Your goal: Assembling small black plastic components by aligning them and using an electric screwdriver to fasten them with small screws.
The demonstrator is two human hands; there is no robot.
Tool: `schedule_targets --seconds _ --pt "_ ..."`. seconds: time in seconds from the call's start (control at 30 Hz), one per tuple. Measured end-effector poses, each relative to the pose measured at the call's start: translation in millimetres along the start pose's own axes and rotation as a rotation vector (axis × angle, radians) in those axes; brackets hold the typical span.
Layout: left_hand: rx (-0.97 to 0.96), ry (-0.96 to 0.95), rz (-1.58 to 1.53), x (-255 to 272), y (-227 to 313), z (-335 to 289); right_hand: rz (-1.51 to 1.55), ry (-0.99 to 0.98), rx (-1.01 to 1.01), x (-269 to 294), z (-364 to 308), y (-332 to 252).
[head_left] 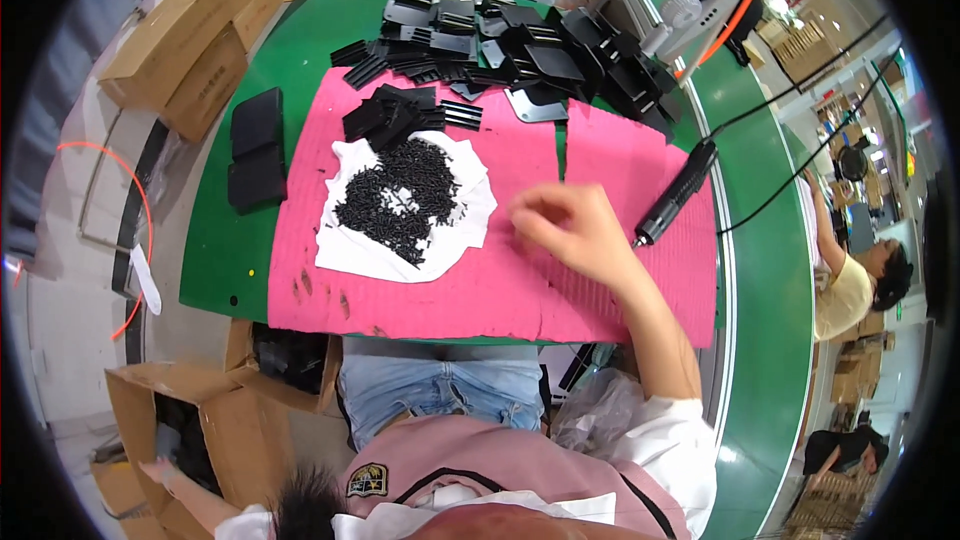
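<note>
My right hand point(572, 226) hovers over a pink corrugated sheet point(510, 300), its fingers curled in toward the thumb. The fingertips are slightly blurred, so anything small between them is hidden. Left of it, a white cloth point(470, 240) bears a loose pile of small black screws point(390, 205), with a pale patch at the pile's middle. My left hand point(162, 474) is low at the far left, fingers stretched out at the opening of a cardboard box point(245, 440) with dark contents. Just right of my right hand lies a black electric screwdriver point(680, 190), its cord running to the upper right.
Black bracket-like parts point(540, 50) crowd the table's far side, with thin slotted black pieces point(390, 115) nearer. Two black blocks point(257, 150) lie on the green table point(215, 260) at left. A white fan point(680, 10) and people point(850, 290) are beyond.
</note>
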State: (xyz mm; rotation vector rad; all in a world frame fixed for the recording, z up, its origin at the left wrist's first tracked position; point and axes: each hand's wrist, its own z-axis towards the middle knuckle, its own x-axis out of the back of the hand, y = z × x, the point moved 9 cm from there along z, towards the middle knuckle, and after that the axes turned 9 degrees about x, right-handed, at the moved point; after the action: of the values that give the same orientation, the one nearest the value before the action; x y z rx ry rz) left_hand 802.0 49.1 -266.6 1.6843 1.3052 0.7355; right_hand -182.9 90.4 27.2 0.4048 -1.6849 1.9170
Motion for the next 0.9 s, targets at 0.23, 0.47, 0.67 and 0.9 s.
schedule_targets --seconds 0.23,0.47,0.67,0.9 --pt "-0.056 -0.18 -0.113 -75 6 -42 -1.135 0.449 0.492 55 96 15" --pt "-0.204 -0.762 -0.05 -276 25 -226 -1.072 0.38 0.081 83 127 66" --pt "-0.182 -1.259 -0.108 -385 -7 -527 -1.109 0.517 0.302 80 110 73" --pt "-0.063 -1.842 0.117 -400 -75 -791 -1.247 0.424 0.156 87 116 64"
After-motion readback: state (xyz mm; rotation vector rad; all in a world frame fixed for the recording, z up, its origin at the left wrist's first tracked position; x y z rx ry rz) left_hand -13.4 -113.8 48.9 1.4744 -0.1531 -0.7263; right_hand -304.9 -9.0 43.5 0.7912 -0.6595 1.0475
